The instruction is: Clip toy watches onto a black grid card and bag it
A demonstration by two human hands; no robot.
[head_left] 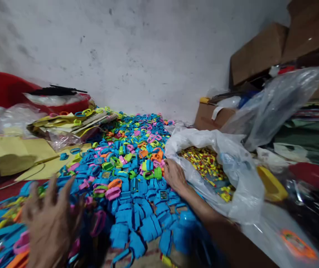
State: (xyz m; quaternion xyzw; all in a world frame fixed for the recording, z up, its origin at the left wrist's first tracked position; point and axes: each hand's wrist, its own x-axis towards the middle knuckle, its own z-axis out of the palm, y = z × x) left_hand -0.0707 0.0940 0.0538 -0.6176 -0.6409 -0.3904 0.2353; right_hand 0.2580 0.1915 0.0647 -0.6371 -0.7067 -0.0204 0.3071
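A big heap of small plastic toy watches [131,175], mostly blue with green, pink and orange ones, covers the floor in front of me. My left hand [52,223] hovers low at the near left with fingers spread, blurred, over the blue and pink pieces; nothing shows in it. My right hand [174,174] reaches forward and rests on the heap, fingers curled among green and orange watches, next to an open white plastic bag [232,175]. That bag holds many tiny yellow and red parts [206,163]. What the right fingers hold is hidden.
A red tub [6,91] with plastic bags stands at the back left, with yellow paper sheets [22,152] beside it. Cardboard boxes [260,52] and clear bags [276,100] pile up at the right. A grey wall [137,52] closes the back.
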